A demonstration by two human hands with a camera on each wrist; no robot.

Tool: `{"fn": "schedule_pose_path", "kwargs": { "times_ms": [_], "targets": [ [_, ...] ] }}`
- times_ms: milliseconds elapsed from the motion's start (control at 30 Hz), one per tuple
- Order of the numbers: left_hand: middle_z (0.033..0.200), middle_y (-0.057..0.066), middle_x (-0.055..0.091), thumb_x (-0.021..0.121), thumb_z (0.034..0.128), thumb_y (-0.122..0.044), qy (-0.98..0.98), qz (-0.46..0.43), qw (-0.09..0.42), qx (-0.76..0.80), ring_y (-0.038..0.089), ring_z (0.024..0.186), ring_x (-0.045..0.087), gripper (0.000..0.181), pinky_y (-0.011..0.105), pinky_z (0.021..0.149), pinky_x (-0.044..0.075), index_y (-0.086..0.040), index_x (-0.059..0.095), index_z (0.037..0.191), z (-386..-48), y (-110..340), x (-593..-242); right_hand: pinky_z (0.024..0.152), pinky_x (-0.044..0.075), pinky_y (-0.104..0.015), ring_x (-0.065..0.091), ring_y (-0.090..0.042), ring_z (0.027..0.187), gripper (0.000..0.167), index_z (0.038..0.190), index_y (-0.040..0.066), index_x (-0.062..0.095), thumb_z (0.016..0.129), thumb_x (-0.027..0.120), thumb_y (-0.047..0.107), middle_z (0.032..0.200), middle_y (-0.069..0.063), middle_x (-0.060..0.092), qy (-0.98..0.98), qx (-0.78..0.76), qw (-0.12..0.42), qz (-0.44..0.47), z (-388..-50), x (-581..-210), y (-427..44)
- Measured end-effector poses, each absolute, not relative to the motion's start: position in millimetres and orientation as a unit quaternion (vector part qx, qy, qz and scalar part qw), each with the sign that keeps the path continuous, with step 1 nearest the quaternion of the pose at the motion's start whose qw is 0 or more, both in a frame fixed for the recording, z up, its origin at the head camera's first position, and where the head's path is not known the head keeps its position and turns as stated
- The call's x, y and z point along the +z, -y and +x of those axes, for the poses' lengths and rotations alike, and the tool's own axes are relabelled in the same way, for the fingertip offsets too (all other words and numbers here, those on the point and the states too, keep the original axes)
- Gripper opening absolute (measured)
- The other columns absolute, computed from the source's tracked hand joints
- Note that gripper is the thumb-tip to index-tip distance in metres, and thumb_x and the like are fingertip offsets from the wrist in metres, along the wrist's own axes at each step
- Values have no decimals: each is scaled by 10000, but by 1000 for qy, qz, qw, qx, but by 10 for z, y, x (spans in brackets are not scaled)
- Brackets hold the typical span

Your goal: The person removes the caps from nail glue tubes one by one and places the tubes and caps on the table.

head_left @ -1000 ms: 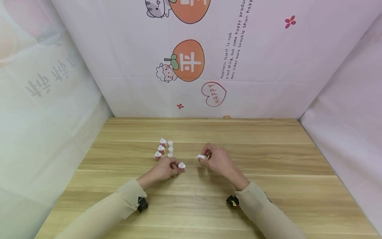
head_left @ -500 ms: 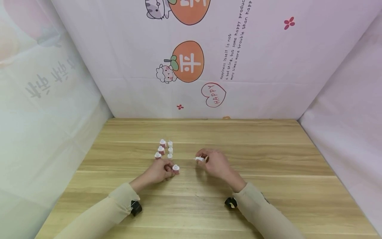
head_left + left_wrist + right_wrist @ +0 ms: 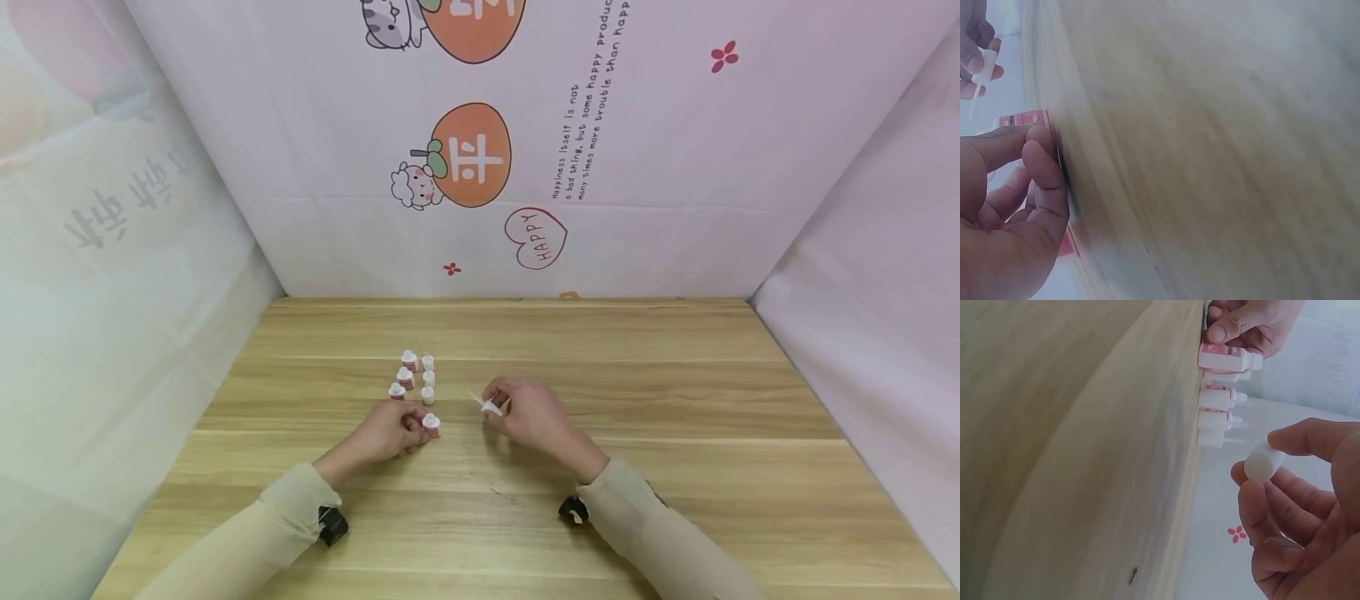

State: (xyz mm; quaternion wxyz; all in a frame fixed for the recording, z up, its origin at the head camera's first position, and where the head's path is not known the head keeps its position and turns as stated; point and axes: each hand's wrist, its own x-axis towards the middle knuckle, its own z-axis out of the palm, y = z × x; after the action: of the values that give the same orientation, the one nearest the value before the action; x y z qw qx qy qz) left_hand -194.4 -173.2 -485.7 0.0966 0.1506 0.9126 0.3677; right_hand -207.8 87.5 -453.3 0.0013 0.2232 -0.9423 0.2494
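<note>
My left hand grips a small white bottle with a red label by its sides. The bottle stands upright on the table, and its narrow neck has no cap on it. Off to the right, my right hand pinches a white cap with a thin stem between thumb and fingers, above the table and apart from the bottle. In the left wrist view the cap's stem points down; the right wrist view shows the cap's blunt end.
Three similar red-labelled bottles stand in a row behind my left hand. Beside them runs a row of three smaller white pieces, too small to make out fully. The wooden table ends at a printed white cloth behind, with cloth at both sides.
My left hand has drawn the bottle leftward and slightly nearer. My right hand has moved left and a little nearer too, tilting the cap so its stem now shows.
</note>
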Motion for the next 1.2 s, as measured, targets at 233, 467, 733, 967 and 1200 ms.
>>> {"fn": "schedule_pose_path", "kwargs": {
  "times_ms": [233,467,733,967,1200],
  "targets": [
    [737,27,650,689,843,7,-911,134,103,375,70,634,544,125,200,548,447,2,704,967,-1938,1778,-4847,677,465,-278,562,-30,698,169,1013,207,725,853,774,234,910,67,729,940,245,2,236,-2072,-4538,-792],
    [739,75,682,691,872,-7,-900,123,124,399,80,594,593,123,215,523,480,30,690,989,-1937,1822,-4854,634,461,-248,561,-45,700,162,991,200,718,845,784,223,895,70,698,941,235,9,245,-2093,-4566,-701],
    [730,71,683,685,872,-5,-900,113,127,401,103,589,600,113,228,518,491,17,689,983,-1942,1898,-4848,660,476,-248,591,-56,743,173,1025,204,722,864,770,247,932,73,703,941,217,9,259,-2112,-4552,-609],
    [734,72,686,677,870,4,-900,91,130,406,115,592,609,155,245,523,509,37,682,1021,-1932,1967,-4836,675,491,-267,604,-56,752,147,1013,233,708,873,754,235,955,68,714,941,216,-23,259,-2126,-4510,-525],
    [742,62,688,662,868,16,-900,76,126,410,105,596,598,137,247,526,511,20,689,1002,-1946,2027,-4852,719,514,-309,648,-108,836,164,1012,226,693,863,757,203,1009,43,727,939,217,-35,266,-2146,-4498,-416]
  ]
}}
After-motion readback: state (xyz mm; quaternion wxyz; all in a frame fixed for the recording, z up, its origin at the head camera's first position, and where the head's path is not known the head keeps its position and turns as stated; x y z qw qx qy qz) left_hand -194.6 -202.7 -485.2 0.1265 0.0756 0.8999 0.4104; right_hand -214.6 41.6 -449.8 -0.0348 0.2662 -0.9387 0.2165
